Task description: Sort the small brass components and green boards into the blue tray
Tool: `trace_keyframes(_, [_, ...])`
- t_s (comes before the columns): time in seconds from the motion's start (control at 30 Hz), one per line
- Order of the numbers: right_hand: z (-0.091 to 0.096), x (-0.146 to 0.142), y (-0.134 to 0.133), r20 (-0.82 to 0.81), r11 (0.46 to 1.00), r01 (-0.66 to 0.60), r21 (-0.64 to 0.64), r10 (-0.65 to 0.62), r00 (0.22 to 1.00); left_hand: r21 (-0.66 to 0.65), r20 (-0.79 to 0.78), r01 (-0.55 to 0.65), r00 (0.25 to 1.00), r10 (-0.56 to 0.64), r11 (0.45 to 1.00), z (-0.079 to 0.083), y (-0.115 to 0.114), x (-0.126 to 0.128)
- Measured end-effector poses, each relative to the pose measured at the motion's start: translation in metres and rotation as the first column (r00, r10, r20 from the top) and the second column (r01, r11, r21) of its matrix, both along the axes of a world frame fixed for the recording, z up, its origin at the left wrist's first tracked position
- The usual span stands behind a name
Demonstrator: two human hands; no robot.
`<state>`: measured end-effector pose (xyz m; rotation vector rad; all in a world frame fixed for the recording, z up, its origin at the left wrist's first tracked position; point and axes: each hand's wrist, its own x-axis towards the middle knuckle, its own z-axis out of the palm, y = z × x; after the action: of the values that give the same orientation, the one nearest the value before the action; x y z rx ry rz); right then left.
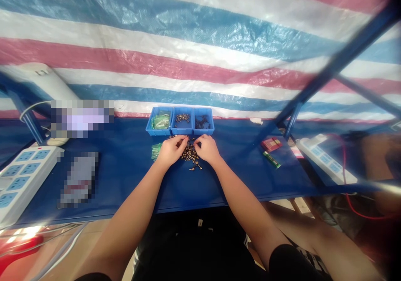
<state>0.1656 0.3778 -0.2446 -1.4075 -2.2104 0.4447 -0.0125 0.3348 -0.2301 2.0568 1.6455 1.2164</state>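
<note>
A heap of small brass-coloured metal parts (189,154) lies on the blue table (131,176) in front of me. My left hand (171,149) rests at the heap's left edge, fingers curled in a pinch over the parts. My right hand (206,148) sits at the heap's right edge, fingers also curled down onto the parts. What each pinch holds is too small to make out. Just behind the hands stand three joined blue bins (181,121): green pieces in the left one, brass parts in the middle, dark parts in the right. A small green bag (156,150) lies by my left hand.
White power strips lie at the left (21,174) and right (322,157) table edges. A red box (271,143) and a green stick (271,159) lie to the right. A striped tarp (200,42) hangs behind; a blue frame post (332,65) slants at right.
</note>
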Motion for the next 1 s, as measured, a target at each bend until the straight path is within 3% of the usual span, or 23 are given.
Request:
trace_keyframes(0.7, [-0.0019,0.0005,0.0022,-0.053,1.0,0.023,0.016,-0.022,0.998,-0.01,-0.001,-0.014,1.0,0.014,1.0,-0.0003,0.0003,0.0002])
trace_keyframes(0.83, [-0.0018,0.0016,0.0032,-0.248,0.998,0.054,-0.025,-0.058,0.967,-0.032,-0.017,-0.014,1.0,0.014,0.999,0.0009,0.0,0.0])
trace_keyframes(1.0, [0.001,-0.0042,0.0016,-0.611,0.98,-0.044,-0.195,-0.087,0.787,-0.029,-0.009,0.035,0.999,-0.035,0.999,0.0007,-0.0007,0.0012])
